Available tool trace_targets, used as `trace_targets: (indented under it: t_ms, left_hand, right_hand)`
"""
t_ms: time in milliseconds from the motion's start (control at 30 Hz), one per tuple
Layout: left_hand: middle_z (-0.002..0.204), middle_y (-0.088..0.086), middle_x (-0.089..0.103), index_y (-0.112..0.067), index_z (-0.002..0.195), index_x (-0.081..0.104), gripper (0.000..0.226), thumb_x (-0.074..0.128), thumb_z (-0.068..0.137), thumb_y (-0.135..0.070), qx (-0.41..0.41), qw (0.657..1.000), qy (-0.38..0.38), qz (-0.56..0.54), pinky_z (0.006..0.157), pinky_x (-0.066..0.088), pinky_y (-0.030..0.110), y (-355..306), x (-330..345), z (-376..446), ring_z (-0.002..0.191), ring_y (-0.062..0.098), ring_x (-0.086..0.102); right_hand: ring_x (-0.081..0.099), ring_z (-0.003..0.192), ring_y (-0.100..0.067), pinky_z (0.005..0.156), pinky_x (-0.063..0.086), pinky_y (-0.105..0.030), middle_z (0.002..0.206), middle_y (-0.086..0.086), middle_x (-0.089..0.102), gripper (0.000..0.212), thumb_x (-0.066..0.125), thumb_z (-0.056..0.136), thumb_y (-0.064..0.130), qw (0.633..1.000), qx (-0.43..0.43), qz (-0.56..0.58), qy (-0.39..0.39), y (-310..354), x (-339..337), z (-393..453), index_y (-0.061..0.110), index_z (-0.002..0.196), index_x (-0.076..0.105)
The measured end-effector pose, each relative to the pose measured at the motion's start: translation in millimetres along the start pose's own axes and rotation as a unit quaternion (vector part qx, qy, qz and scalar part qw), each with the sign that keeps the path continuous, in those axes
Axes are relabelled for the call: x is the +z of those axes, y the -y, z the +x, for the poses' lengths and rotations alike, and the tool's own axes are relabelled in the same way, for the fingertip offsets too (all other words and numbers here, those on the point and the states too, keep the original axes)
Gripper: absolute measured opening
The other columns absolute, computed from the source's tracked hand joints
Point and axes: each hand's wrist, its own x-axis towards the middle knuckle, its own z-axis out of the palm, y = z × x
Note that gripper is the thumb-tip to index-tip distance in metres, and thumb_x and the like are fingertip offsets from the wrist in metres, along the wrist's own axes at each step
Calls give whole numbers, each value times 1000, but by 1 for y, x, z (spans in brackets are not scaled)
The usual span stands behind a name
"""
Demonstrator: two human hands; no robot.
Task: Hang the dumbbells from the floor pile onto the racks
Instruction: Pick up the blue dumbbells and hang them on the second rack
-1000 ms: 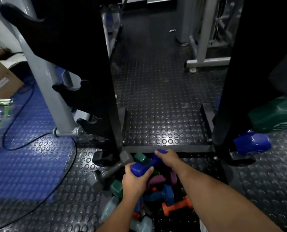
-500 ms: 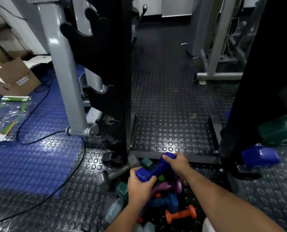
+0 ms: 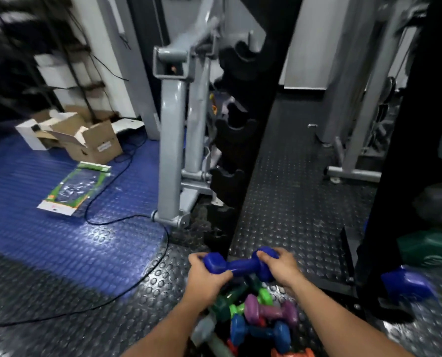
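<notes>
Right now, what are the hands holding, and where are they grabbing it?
A blue dumbbell, lifted above the pile. The left hand grips its left head and the right hand grips its right head; the middle handle is bare.

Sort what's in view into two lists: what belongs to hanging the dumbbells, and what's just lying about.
Belongs to the job:
- blue dumbbell, gripped by left hand and right hand
- floor pile of coloured dumbbells
- black rack with empty cradles

Just lying about:
- cardboard boxes
- green packet
- black cable
- grey machine frame
</notes>
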Motion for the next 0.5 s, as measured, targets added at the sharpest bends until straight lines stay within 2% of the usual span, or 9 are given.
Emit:
trace_targets:
  t_ms: [33,100,133,200,267,400,500]
  left_hand:
    - [93,-1,61,-18,106,43,68,90,57,-20,9,1000,-1,7,67,45,9,-3,-14,3,78,5,60]
    - [95,1,66,-24,102,47,67,88,49,-31,26,999,-4,25,75,53,25,-4,-42,13,80,10,64]
    - [94,1,66,-24,101,48,65,88,49,-30,31,999,-2,34,75,54,29,-8,-55,17,79,11,65]
    - [93,-1,66,-25,101,51,62,89,52,-28,31,998,-4,49,73,56,31,-12,-81,27,78,13,66]
    - [94,1,67,-27,98,54,64,88,45,-37,31,998,-6,58,72,59,39,-15,-104,40,79,18,69]
    - [91,2,73,-27,100,66,66,80,37,-44,34,997,-4,64,63,55,27,-20,-132,58,71,15,68]
    - [94,-2,74,-28,112,71,74,76,40,-48,36,996,9,79,77,59,29,-22,-144,79,82,13,70]
  right_hand:
    - [71,89,-25,83,61,-46,101,-2,73,54,81,74,51,1000,-2,16,9,-1,7,2,16,114,68]
    - [73,89,-28,75,63,-51,106,-5,73,60,79,69,53,999,-1,42,33,-1,25,3,20,118,68]
    - [73,89,-31,73,63,-54,108,-8,72,52,78,74,48,997,1,64,41,13,33,-15,20,116,67]
    - [72,92,-36,67,63,-54,108,-13,70,23,73,89,30,990,25,118,68,37,49,-48,20,108,64]
    - [70,97,-40,62,63,-51,110,-15,68,12,66,95,22,982,48,156,95,48,66,-62,20,105,61]
    - [67,99,-39,56,61,-49,118,-17,61,22,65,94,21,968,81,204,122,53,92,-73,16,115,58]
    - [67,101,-42,61,61,-56,120,-20,59,21,66,93,18,955,117,232,143,55,112,-75,13,111,56]
